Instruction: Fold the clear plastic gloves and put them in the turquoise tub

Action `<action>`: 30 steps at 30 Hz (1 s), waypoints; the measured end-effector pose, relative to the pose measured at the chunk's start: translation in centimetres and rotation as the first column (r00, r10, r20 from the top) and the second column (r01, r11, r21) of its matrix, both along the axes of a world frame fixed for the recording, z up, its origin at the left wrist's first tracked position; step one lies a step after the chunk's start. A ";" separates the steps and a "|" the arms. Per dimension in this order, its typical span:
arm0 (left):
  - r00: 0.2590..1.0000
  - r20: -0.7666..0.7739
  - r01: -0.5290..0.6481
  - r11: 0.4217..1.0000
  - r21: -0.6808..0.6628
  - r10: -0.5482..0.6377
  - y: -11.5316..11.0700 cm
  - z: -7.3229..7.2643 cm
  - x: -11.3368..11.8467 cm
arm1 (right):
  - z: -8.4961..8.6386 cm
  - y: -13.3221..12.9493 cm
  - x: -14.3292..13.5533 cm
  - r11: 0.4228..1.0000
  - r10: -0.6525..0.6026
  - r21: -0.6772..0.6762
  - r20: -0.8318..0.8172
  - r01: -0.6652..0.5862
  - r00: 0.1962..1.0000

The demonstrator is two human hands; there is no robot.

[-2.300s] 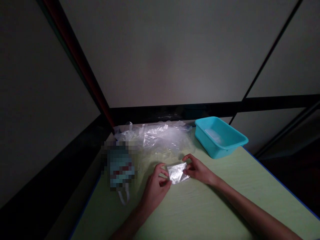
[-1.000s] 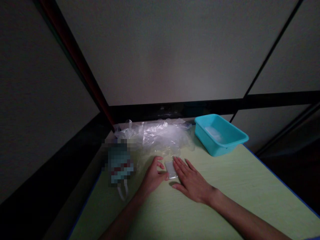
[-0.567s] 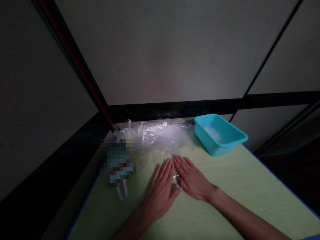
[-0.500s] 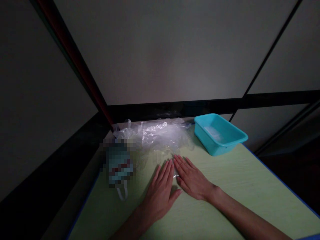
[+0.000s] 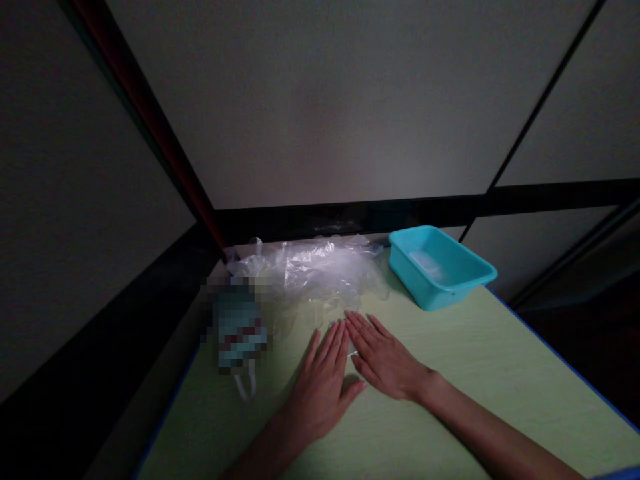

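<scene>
My left hand (image 5: 320,387) lies palm down on the light green table (image 5: 450,413), its fingers stretched out and its thumb apart. Beside it on the right, my right hand (image 5: 383,357) also rests flat, fingertips pointing up and to the left. The fingertips of both hands meet or nearly meet. Between and under them shows a small piece of clear plastic (image 5: 352,348), mostly hidden by the fingers. Beyond the hands, a crumpled heap of clear plastic (image 5: 320,263) lies along the back edge of the table.
A turquoise basin (image 5: 425,287) with something whitish inside stands at the back right. On the left lies a blurred-out item (image 5: 241,330) with a white loop at its lower end. Pale panels (image 5: 320,120) with dark strips rise behind the table.
</scene>
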State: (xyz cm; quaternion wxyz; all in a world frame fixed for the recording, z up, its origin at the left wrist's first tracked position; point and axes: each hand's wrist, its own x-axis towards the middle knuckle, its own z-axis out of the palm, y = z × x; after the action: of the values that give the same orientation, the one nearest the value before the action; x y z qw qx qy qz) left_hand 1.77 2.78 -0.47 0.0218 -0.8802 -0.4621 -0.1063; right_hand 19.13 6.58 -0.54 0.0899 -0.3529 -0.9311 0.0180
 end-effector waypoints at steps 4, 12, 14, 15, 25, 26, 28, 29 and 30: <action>1.000 0.005 -0.008 1.000 0.000 0.008 0.0 0.0 0.0 | -0.2 0.0 0.1 1.000 -0.001 0.000 -0.020 0.001 1.000; 1.000 -0.007 -0.010 1.000 -0.017 0.010 0.2 -0.1 0.1 | 0.0 -0.1 0.0 1.000 -0.017 -0.026 -0.009 0.017 1.000; 1.000 -0.015 -0.011 1.000 -0.026 0.011 0.2 -0.1 0.1 | 0.1 -0.1 0.0 0.999 -0.016 -0.035 -0.002 0.016 1.000; 1.000 -0.016 -0.014 0.999 -0.032 0.014 0.2 -0.1 0.0 | 0.1 -0.1 0.0 0.999 -0.017 -0.039 0.001 0.017 1.000; 0.983 0.182 0.030 0.987 -0.161 -0.001 0.9 -0.3 -1.4 | 0.1 0.1 0.2 0.993 -0.008 -0.116 -0.031 0.004 0.999; 0.973 0.229 0.025 0.984 -0.176 0.016 0.9 -0.4 -1.5 | 0.1 0.2 0.3 0.992 0.001 -0.122 -0.053 -0.007 0.999; 0.941 0.334 0.006 0.979 -0.203 0.063 0.9 -0.5 -1.6 | 0.2 0.4 0.7 0.992 0.009 -0.124 -0.116 -0.023 0.993; 0.920 0.383 -0.002 0.976 -0.217 0.087 0.8 -0.5 -1.6 | 0.4 0.5 0.9 0.992 0.013 -0.118 -0.151 -0.031 0.988; 0.899 0.424 -0.009 0.973 -0.233 0.110 0.8 -0.5 -1.7 | 0.6 0.7 1.2 0.993 0.026 -0.108 -0.179 -0.046 0.983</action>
State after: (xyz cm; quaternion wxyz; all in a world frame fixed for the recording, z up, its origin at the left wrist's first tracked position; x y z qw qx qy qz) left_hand 0.12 3.58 -1.01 -0.1781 -0.8164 -0.4911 -0.2460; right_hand 20.29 7.25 0.06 0.1525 -0.3374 -0.9232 0.1029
